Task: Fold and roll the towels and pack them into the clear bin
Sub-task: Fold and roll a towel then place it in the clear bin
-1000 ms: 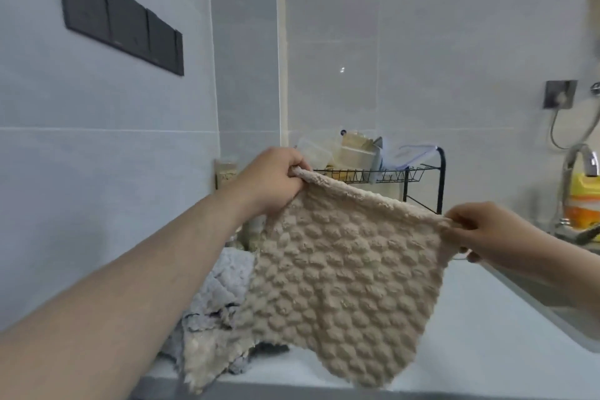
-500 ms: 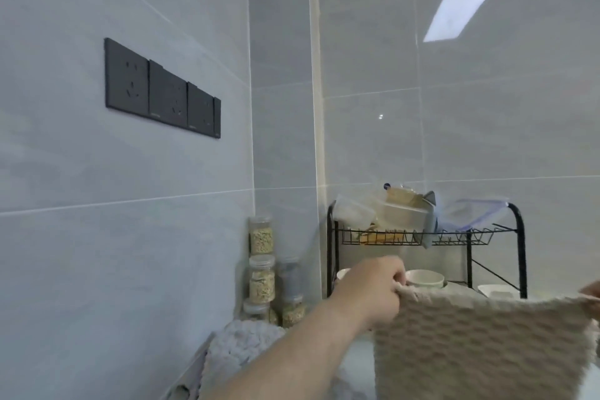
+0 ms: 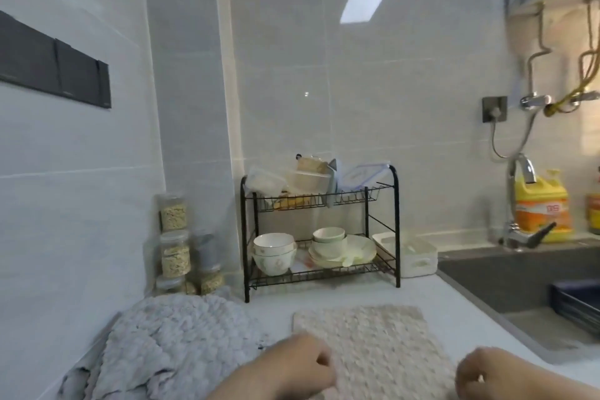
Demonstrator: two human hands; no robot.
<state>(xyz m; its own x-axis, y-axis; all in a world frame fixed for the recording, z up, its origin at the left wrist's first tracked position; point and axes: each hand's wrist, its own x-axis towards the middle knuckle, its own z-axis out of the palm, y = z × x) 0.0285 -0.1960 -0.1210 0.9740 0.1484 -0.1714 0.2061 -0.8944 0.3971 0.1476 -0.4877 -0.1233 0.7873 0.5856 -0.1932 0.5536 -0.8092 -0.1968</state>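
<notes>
Leftmost, a black socket panel is seen fixed to the tiled side wall. Below it, a grey towel is heaped loosely on the white desk, pushed against that wall, and stacked clear jars of pale grain are set in the corner just behind the heap. The left hand is shown low in the view with its fingers curled inward, and the near left edge of the beige towel is gripped by them. This beige towel is spread flat on the desk, just beside the grey towel and in front of a black wire dish rack. Plastic containers are carried on the rack's upper tier, while bowls and plates are held on the lower one. A white tray is placed touching the rack's right side. The right hand is likewise curled, and the towel's near right edge is held by it. Further right, a dark sink is set into the desk, with a chrome faucet at its back rim and a yellow detergent bottle just behind the faucet.
</notes>
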